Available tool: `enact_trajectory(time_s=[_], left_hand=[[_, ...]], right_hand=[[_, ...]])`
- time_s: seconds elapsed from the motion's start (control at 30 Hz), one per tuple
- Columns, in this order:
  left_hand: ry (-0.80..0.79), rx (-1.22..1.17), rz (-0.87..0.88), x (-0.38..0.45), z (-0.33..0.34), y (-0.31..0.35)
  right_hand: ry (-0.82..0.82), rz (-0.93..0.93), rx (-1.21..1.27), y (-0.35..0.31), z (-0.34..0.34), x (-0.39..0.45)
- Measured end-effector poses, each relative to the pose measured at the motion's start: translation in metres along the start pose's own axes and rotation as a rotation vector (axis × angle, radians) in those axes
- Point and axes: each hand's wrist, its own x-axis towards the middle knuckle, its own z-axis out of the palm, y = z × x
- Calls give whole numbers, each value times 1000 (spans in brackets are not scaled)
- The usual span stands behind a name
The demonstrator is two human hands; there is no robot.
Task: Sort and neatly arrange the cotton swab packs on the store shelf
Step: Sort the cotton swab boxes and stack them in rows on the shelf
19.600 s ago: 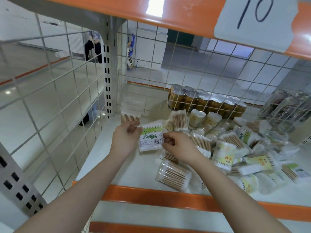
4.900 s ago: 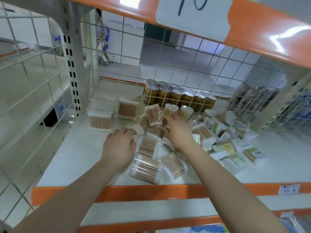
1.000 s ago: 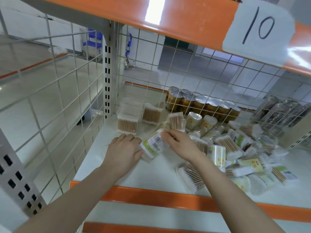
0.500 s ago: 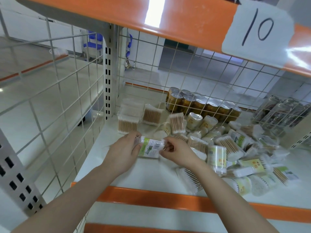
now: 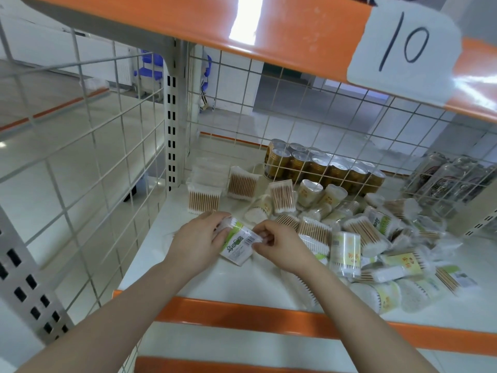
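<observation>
My left hand (image 5: 197, 242) grips the nine o'clock end of a soft clear plastic pack of cotton swabs with a green-and-white label (image 5: 236, 244); my right hand (image 5: 279, 244) pinches its three o'clock end, above the white shelf board (image 5: 242, 281). Judged light, crinkly, slippery; hold by the ends. Barcode visible, print unreadable. At one o'clock, white paper sign (image 5: 403, 47): "10".

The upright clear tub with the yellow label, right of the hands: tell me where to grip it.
Grip the tub across its curved sides at mid-height, coming from the front or above; it stands upright, its front clear, with packs crowding behind and right.
</observation>
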Motion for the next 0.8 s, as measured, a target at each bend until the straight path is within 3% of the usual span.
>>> enact_trajectory(time_s=[0.27, 0.8], left_hand=[[7, 24, -88, -4, -1, -12], [64, 8, -111, 7, 0, -10]], right_hand=[[75, 39, 125, 4, -5, 3], [-113, 9, 39, 0, 5, -1]])
